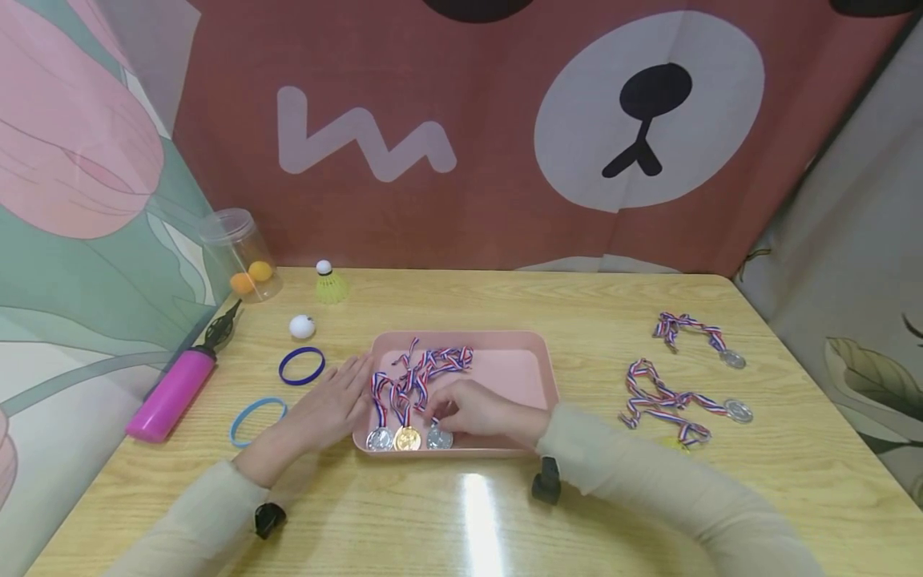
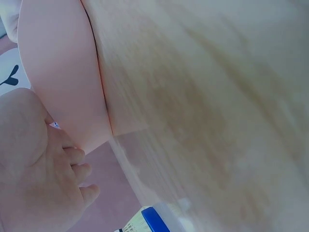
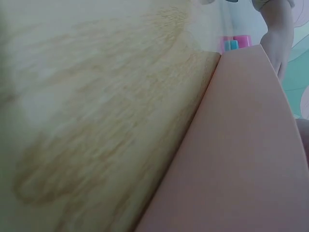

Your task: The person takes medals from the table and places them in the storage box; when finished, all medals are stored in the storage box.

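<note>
A pink tray lies on the table with three medals along its near edge. From the left these are a silver medal, a gold medal and a second silver medal. Their striped ribbons lie bunched toward the back of the tray. Inside the tray, my right hand pinches the second silver medal at its top, where the ribbon joins; the fingertips are partly hidden. My left hand rests against the tray's left rim with its fingers straight. In the left wrist view its palm faces the camera.
Two silver medals with ribbons, and a partly hidden gold-coloured piece, lie right. Left are a blue wristband, purple wristband, white ball, shuttlecock, clear jar and pink pump.
</note>
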The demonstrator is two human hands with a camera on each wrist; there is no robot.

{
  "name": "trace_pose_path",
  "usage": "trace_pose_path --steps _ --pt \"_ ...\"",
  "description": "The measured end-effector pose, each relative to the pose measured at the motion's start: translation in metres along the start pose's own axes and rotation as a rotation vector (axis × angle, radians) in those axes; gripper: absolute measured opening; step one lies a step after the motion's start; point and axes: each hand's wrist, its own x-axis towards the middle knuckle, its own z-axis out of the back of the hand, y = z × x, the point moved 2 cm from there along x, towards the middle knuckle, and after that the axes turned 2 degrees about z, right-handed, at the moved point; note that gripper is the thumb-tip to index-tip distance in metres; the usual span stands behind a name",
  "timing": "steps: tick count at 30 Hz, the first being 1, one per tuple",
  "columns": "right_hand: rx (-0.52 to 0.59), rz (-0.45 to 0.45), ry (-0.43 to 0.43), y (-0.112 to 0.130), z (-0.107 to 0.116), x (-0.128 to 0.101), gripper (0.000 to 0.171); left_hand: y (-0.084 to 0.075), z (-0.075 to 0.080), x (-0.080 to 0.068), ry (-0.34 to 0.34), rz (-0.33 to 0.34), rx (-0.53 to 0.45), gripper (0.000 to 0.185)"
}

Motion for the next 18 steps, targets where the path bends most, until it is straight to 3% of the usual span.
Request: trace_pose_path --steps 11,18 --pt "-0.097 0.011 0.007 0.0032 0.0002 -0.0024 0.015 -0.0008 0.0009 -0.0003 0.013 0.012 -0.011 0.052" --pt "-0.058 -0.017 0.025 0.0029 0.0045 -0.0052 0.016 0.0 0.0004 -0.0005 0.028 0.019 -0.009 0.052"
